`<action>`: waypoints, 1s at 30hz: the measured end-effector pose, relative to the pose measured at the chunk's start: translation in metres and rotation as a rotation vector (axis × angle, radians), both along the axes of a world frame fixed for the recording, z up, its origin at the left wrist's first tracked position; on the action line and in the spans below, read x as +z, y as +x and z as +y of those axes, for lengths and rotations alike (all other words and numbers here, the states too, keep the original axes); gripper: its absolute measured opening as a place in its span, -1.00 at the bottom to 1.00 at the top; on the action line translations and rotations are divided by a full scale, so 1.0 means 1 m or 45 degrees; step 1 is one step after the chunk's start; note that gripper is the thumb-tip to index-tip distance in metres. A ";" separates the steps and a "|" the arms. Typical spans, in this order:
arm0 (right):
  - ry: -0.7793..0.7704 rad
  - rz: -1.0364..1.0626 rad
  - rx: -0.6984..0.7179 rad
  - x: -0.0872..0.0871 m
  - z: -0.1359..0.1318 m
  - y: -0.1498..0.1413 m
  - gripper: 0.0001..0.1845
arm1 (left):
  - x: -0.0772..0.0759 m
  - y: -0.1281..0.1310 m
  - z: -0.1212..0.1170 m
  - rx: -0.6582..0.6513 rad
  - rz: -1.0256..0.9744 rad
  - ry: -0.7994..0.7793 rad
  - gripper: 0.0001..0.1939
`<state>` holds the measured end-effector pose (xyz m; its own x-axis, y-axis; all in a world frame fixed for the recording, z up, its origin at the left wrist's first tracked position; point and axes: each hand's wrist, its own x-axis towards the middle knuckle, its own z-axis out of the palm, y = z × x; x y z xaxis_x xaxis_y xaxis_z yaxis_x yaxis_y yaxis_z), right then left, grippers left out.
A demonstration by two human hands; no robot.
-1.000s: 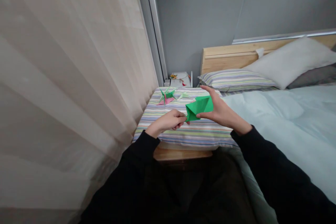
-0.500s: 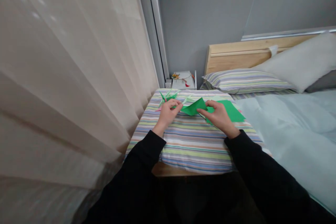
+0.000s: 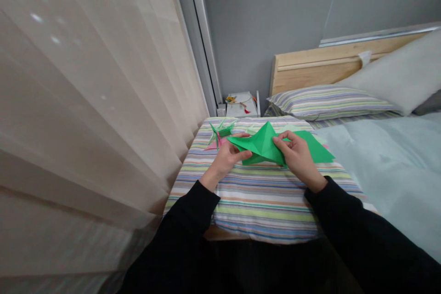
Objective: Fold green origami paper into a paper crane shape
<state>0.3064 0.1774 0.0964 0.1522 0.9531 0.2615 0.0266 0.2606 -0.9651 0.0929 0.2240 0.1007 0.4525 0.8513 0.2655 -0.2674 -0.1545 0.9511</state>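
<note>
Folded green origami paper (image 3: pixel 262 148), peaked in the middle, between both hands just above a striped cushion (image 3: pixel 262 206). Left hand (image 3: pixel 227 158) partly open, thumb and fingers pinching the paper's left side. Right hand (image 3: pixel 298 161) curled, gripping the fold's right side. Just beyond it, a flat green sheet (image 3: pixel 319 150). Near the left hand, a spiky pink-and-green origami figure (image 3: pixel 217 135) on the cushion. Farther off, a striped pillow (image 3: pixel 330 102), a pale blue duvet (image 3: pixel 396 161) and a beige curtain (image 3: pixel 86 101).
</note>
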 end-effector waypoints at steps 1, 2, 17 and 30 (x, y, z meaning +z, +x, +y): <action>0.006 -0.024 -0.018 -0.001 0.001 0.000 -0.53 | 0.001 0.001 -0.002 -0.018 0.019 0.000 -0.27; 0.019 -0.064 -0.033 -0.001 0.001 -0.001 -0.54 | 0.002 0.001 -0.003 -0.004 0.034 0.003 -0.28; 0.298 -0.428 -0.363 -0.004 0.002 0.002 -0.74 | -0.016 -0.008 0.008 0.330 0.102 -0.122 -0.48; -0.055 0.139 0.341 -0.001 -0.003 0.002 -0.31 | -0.015 -0.003 0.002 0.109 0.151 -0.257 -0.51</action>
<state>0.3084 0.1748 0.0955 -0.0812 0.9731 0.2154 -0.1421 0.2026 -0.9689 0.0903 0.2259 0.0854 0.3945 0.9182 0.0360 -0.1465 0.0242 0.9889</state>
